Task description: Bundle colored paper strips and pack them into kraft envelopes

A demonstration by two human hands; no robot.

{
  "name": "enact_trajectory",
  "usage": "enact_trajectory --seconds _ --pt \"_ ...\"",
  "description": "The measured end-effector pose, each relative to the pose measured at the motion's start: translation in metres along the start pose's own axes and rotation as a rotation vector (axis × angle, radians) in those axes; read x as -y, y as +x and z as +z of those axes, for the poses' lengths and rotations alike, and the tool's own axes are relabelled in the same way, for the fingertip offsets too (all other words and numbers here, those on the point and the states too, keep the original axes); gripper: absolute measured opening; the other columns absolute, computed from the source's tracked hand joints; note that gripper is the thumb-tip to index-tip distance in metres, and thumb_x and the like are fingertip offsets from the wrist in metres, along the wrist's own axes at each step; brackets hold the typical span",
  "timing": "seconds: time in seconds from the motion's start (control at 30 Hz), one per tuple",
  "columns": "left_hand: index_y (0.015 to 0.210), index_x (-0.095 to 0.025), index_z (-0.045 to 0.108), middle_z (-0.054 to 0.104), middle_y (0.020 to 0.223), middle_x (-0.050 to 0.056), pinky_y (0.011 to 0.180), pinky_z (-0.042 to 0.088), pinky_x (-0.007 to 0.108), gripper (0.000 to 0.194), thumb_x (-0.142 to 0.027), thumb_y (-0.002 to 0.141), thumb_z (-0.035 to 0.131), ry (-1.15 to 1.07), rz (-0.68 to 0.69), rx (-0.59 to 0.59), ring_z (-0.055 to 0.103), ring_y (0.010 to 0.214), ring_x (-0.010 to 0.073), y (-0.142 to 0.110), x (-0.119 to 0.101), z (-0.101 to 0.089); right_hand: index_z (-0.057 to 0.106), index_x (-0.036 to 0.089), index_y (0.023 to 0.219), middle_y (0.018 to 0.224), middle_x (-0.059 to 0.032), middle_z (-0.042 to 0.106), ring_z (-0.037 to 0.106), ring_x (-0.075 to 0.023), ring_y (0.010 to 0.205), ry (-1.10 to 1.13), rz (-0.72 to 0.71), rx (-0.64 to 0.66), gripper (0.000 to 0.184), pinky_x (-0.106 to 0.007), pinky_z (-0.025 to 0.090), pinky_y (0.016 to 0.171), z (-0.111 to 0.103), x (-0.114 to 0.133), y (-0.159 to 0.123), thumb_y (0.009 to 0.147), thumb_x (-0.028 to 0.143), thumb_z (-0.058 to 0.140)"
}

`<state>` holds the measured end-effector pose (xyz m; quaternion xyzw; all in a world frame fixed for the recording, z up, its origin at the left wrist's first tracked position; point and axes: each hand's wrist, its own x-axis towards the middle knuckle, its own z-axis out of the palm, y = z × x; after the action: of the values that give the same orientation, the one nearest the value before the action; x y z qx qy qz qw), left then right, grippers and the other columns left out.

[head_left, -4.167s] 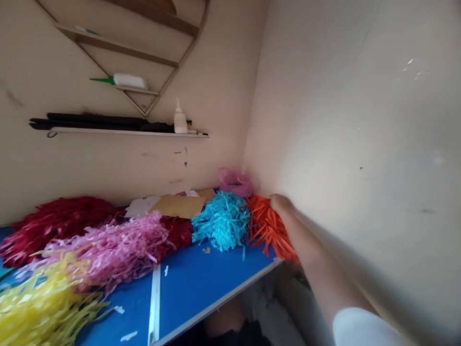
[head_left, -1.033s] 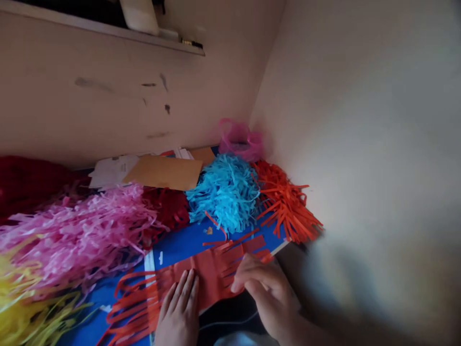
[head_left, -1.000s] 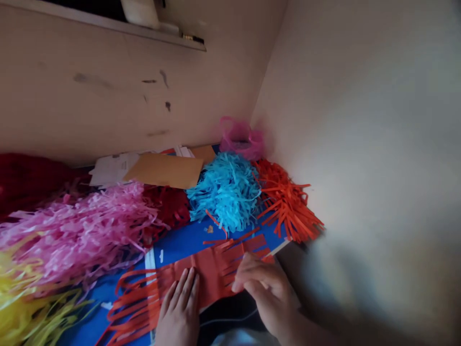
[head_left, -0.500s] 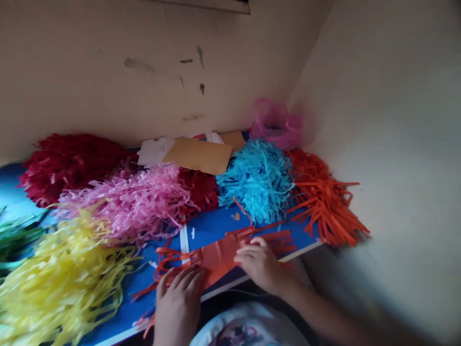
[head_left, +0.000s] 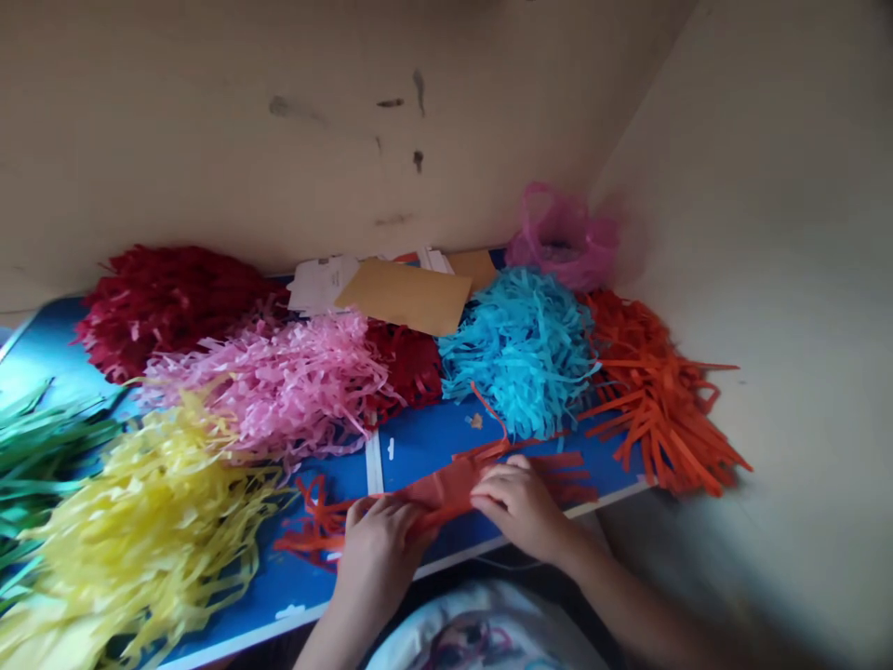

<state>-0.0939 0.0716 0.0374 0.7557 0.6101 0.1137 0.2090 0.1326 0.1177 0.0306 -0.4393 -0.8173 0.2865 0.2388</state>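
Orange sheet (head_left: 446, 487), fringed both ends, lies on blue table (head_left: 419, 437) nr front edge. Hands apart, both on sheet's near side. R hand (head_left: 514, 509) pinches it, fingers & thumb; L hand (head_left: 385, 540) curls over, thumb hidden, can't tell if clamped. Near edge looks folded. Prob. best: even tension btwn hands, fold straight, strips clear. Long axis approx L–R, R end angled slightly away from body; L fringe twd yellow pile (head_left: 160, 521), R fringe twd orange pile (head_left: 656, 400).
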Motion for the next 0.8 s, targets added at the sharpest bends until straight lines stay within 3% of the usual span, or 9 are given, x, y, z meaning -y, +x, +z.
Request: enact_trajectory --seconds 0.23,0.4,0.63,0.8 --pt "0.084 -0.023 0.068 0.072 0.066 0.001 0.081 0.039 0.036 0.029 -0.043 0.092 0.049 0.016 -0.211 0.003 0.067 0.067 0.0196 0.005 0.011 -0.002 0.066 0.02 0.068 0.063 0.0014 0.071 0.064 -0.015 0.061 -0.116 0.135 -0.087 0.019 -0.032 0.032 0.074 0.014 0.003 0.012 0.087 0.026 0.067" --pt "0.083 -0.023 0.069 0.072 0.064 0.002 0.086 0.037 0.039 0.027 -0.033 0.093 0.047 0.148 -0.249 0.0 0.069 0.067 0.0216 0.013 0.003 0.003 0.067 0.021 0.069 0.065 0.0025 0.073 0.064 -0.015 0.06 -0.174 0.165 -0.068 0.016 -0.031 0.033 0.073 0.018 0.003 0.022 0.084 0.025 0.07" --pt "0.082 -0.023 0.071 0.072 0.06 0.005 0.084 0.036 0.04 0.033 -0.035 0.095 0.043 0.253 -0.267 -0.006 0.069 0.066 0.024 0.017 -0.001 0.001 0.066 0.021 0.068 0.07 0.003 0.074 0.066 -0.0147 0.064 -0.218 0.203 -0.061 0.016 -0.031 0.034 0.074 0.025 0.0 0.027 0.081 0.022 0.075" --pt "0.084 -0.024 0.071 0.076 0.075 0.004 0.086 0.033 0.04 0.034 -0.036 0.096 0.04 0.215 -0.249 -0.05 0.068 0.068 0.021 0.017 -0.005 -0.003 0.065 0.021 0.067 0.07 0.0032 0.074 0.066 -0.0152 0.065 -0.229 0.205 -0.056 0.017 -0.031 0.034 0.075 0.023 0.001 0.027 0.081 0.023 0.075"
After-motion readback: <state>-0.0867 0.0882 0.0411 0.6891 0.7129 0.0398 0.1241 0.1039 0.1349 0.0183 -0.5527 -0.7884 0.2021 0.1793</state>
